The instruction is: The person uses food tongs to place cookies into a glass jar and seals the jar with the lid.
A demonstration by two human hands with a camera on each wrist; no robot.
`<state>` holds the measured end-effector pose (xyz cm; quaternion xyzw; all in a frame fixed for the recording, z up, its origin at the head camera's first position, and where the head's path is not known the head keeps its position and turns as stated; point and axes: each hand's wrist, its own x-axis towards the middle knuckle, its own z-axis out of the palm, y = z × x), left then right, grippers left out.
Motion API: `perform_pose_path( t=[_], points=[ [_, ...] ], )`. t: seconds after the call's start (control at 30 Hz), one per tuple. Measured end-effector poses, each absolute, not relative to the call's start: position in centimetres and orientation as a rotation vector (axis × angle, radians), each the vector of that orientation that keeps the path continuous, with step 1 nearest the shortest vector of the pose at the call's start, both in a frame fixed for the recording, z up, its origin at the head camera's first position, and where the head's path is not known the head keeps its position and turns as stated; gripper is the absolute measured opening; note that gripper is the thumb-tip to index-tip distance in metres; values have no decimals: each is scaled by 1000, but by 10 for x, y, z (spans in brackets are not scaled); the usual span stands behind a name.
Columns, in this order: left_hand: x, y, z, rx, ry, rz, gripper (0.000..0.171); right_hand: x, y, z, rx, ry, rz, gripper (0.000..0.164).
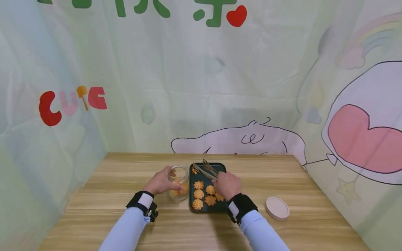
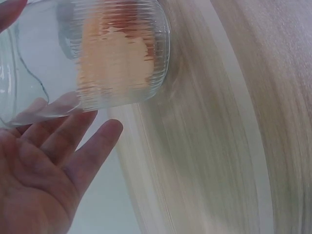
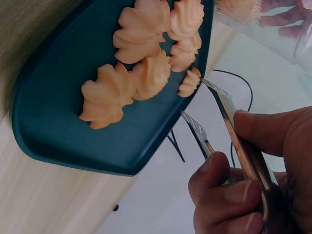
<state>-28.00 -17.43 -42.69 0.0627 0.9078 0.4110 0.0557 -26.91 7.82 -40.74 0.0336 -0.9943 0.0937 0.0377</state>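
Note:
A clear glass jar [image 1: 181, 196] with cookies inside stands on the table, left of the tray. My left hand [image 1: 159, 182] holds it from the left, thumb across the front; ribbed glass shows in the left wrist view. In my right hand [image 1: 228, 184] are metal tongs [image 1: 205, 171], reaching over the dark green baking tray [image 1: 222, 168]. Their two tips stand apart near a cookie [image 1: 195, 170] in the tray's far left corner; in the right wrist view I cannot tell whether they touch it. Several more swirled cookies [image 3: 106, 97] lie on the tray.
A pale pink round lid [image 1: 277, 208] lies on the wooden table [image 1: 125, 174], right of my right wrist. Behind the table hangs a printed cloth [image 1: 188, 87], and more cloth closes off both sides.

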Motion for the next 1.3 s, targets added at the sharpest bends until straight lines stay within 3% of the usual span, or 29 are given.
perform_pose_path(
  t=[0.7, 1.3],
  points=[
    [-279, -168, -424, 193, 2758, 1245, 79, -267, 72, -430, 149, -2944, 175, 25],
    [-279, -172, -427, 167, 2766, 1241, 81, -244, 74, -434, 158, -2828, 120, 24]
  ],
)
